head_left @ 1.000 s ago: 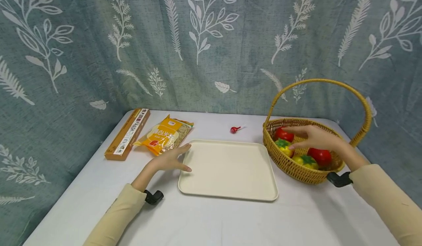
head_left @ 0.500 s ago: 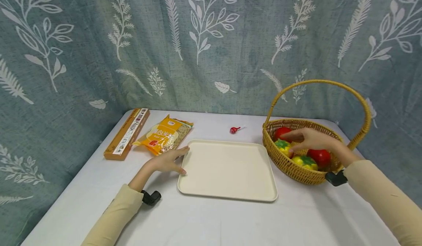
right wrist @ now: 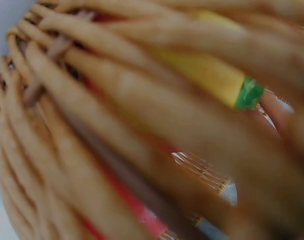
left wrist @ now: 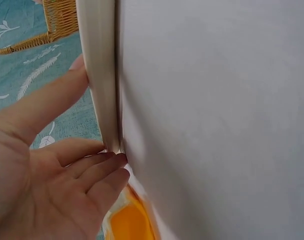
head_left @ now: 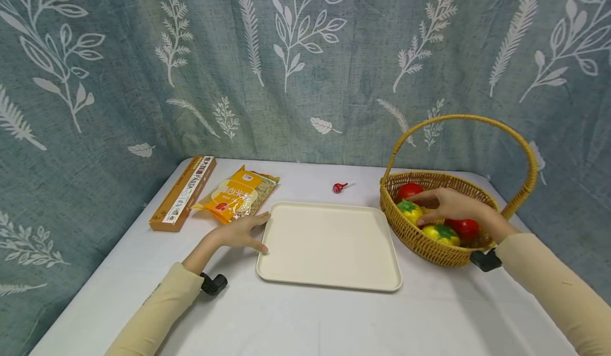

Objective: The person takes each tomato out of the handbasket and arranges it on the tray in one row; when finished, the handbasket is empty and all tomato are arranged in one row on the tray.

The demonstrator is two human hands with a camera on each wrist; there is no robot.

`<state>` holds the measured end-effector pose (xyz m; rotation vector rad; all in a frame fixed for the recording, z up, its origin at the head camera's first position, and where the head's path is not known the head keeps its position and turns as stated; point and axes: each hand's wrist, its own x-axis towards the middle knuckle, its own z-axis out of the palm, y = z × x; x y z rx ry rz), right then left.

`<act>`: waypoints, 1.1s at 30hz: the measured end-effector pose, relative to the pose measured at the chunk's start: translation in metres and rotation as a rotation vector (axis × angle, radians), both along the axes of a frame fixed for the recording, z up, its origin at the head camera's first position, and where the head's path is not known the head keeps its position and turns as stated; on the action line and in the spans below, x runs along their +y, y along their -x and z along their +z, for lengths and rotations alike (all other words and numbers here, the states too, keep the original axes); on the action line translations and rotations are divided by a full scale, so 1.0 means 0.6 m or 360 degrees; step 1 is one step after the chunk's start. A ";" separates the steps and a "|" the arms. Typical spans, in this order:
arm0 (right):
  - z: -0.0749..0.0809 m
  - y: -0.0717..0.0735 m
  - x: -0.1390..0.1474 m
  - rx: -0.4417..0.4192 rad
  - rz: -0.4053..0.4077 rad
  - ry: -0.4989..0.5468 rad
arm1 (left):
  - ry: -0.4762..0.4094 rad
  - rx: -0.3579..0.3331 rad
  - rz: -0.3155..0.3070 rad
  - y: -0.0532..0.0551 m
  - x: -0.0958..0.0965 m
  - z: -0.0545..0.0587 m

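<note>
The smooth cream rectangular tray (head_left: pixel 329 247) is touched at its left rim by the left hand (head_left: pixel 236 233), drawn back slightly, fingers loosely extended. Inside the tan wicker basket (head_left: pixel 414 240), the round yellow, green-topped fruit (head_left: pixel 411 214) is now more closely straddled by the lowered right hand (head_left: pixel 446 207); whether it is gripped cannot be told.

A cream rectangular tray (head_left: pixel 329 247) lies flat on the worktop (head_left: pixel 267 319); beside it, a yellow, green-topped fruit (head_left: pixel 412 216) sits inside a wicker basket (head_left: pixel 425 248).
</note>
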<state>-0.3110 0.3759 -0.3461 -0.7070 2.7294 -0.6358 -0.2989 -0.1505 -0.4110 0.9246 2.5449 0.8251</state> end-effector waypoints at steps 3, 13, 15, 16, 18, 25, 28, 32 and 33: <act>0.000 -0.001 -0.002 0.0038 0.0004 -0.0024 | -0.0003 -0.0010 -0.0001 0.001 0.000 -0.001; -0.002 -0.006 -0.005 0.0136 -0.0006 -0.0092 | 0.0009 -0.0009 0.0018 0.003 0.000 -0.005; -0.003 -0.007 -0.006 0.0135 -0.0010 -0.0085 | 0.0012 -0.0010 0.0025 0.002 0.000 -0.004; -0.003 -0.007 -0.006 0.0134 -0.0010 -0.0084 | 0.0015 -0.0010 0.0028 0.002 0.000 -0.003; -0.003 -0.007 -0.006 0.0137 -0.0011 -0.0086 | 0.0017 -0.0011 0.0034 0.001 0.000 -0.002; -0.005 -0.006 -0.006 0.0180 -0.0033 -0.0114 | 0.0017 -0.0025 0.0032 0.002 0.000 -0.001; -0.007 -0.006 -0.005 0.0197 -0.0028 -0.0116 | 0.0021 -0.0035 0.0022 0.003 -0.001 0.000; -0.004 -0.011 0.002 0.0248 -0.0064 -0.0097 | 0.0024 -0.0067 0.0013 0.008 -0.003 -0.001; -0.002 -0.013 0.003 0.0260 -0.0086 -0.0089 | 0.0024 -0.0075 0.0010 0.009 -0.004 -0.001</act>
